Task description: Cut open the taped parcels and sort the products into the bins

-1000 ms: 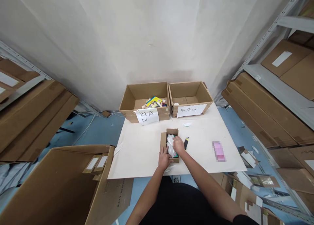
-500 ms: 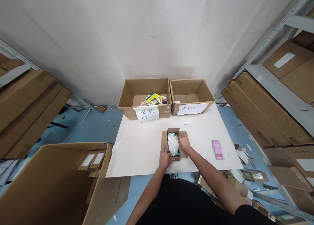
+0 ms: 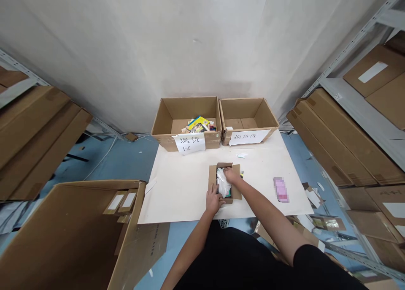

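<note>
A small cardboard box (image 3: 236, 194) stands on the white table with its flaps folded outward. Inside it lies a crumpled white plastic bag (image 3: 223, 184), with bits of something green and dark showing beneath. At the box's near left side, my left hand (image 3: 214, 200) grips the wall, fingers bent over the edge. My right hand (image 3: 232, 176) reaches over the right flap into the box, its fingers closed on the upper part of the plastic bag; the fingertips are partly hidden.
Two large open cartons with handwritten paper signs stand at the table's back; the left carton (image 3: 167, 144) holds books, the right carton (image 3: 226, 140) a white scrap. A blurred pink item (image 3: 281, 189) lies on the right. Below left stands a big open carton (image 3: 95, 184). Shelves with boxes flank both sides.
My right hand has moved left from the box's right flap onto the white plastic bag inside. My left hand stays at the box's left side. The view has shifted slightly.
</note>
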The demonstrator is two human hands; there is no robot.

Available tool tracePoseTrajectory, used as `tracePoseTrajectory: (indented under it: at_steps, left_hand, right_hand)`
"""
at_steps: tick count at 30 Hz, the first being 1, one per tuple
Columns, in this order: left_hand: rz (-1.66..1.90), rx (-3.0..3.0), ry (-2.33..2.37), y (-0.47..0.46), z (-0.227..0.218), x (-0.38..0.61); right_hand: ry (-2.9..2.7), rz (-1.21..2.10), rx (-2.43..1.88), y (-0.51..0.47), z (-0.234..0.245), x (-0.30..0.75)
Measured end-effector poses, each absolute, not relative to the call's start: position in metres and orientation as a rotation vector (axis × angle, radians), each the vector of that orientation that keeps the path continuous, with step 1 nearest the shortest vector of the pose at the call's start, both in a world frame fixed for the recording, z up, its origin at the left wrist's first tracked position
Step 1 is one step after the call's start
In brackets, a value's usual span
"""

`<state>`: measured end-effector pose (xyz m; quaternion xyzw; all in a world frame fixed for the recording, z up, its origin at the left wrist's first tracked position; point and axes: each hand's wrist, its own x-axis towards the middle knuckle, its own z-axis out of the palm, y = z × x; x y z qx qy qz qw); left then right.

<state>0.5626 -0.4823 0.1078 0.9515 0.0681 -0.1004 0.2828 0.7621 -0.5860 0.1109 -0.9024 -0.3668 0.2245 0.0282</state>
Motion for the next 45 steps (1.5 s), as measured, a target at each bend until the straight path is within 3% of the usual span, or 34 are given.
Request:
tracePoseTrajectory:
  at_steps: [11,19,33,45]
  left_hand:
    - [-0.292,2.529,0.205,-0.480,0.112,0.567]
    - [-0.208,2.524,0.211,-0.484,0.110,0.568]
    - [-0.101,2.658,0.190,-0.497,0.103,0.560]
    - [-0.114,2.712,0.282,-0.483,0.120,0.573]
  right_hand:
    - [-0.793,0.612,-2.796,-0.581,0.117,0.753]
    - [-0.722,0.315,-2.611,-0.620,0.144,0.721]
    - [-0.346,0.442,-2.683,-0.577,0.156,0.700]
    - [-0.669,-0.025,-2.454,-0.576,0.189,0.695]
